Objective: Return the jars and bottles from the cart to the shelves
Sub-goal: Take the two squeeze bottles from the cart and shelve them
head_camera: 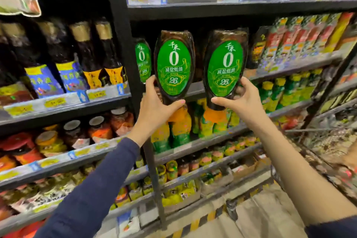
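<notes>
I hold two dark squeeze bottles with oval green labels up in front of the shelf. My left hand (155, 106) grips the lower neck of the left bottle (173, 65). My right hand (240, 100) grips the lower neck of the right bottle (225, 67). Both bottles stand cap down, side by side and a little apart, level with the second shelf (289, 68) from the top. A third bottle of the same kind (143, 60) stands on that shelf behind the left one.
A black upright post (123, 44) divides two shelf bays. Dark sauce bottles (85, 54) fill the left bay, jars (96, 127) sit below. Yellow and green bottles (179, 127) line the shelf under my hands. A wire cart (328, 141) stands at the right.
</notes>
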`<state>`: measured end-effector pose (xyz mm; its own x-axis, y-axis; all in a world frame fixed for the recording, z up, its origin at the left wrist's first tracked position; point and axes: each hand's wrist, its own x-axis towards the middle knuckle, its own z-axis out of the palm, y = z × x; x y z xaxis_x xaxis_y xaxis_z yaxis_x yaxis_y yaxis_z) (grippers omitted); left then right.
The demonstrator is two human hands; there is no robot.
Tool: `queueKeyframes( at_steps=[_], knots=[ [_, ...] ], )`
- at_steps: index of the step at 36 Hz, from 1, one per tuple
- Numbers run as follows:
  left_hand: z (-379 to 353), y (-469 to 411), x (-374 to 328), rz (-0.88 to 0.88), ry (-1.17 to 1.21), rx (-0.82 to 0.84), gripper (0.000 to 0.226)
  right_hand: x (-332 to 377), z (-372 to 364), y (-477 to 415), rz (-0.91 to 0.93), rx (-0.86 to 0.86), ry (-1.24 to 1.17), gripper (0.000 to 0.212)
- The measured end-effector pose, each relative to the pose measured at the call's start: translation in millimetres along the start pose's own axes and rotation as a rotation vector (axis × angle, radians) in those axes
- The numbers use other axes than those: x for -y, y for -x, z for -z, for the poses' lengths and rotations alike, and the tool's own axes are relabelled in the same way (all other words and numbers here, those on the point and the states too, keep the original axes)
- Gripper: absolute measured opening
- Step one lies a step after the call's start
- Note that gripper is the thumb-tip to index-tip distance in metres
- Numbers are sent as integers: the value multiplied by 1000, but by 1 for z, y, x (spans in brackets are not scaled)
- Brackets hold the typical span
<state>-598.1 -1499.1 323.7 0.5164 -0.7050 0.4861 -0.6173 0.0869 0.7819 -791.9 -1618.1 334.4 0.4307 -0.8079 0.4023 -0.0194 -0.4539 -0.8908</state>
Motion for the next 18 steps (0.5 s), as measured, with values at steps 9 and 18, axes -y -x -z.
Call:
queueKeyframes(
  at_steps=[9, 18],
  knots=[
    [-22, -56, 12, 5, -57, -147, 95, -22, -10, -85, 62, 122, -8, 63],
    [-39, -89, 21, 6, -139, -265, 100, -39, -21, -137, 140, 219, -88, 64]
  ],
)
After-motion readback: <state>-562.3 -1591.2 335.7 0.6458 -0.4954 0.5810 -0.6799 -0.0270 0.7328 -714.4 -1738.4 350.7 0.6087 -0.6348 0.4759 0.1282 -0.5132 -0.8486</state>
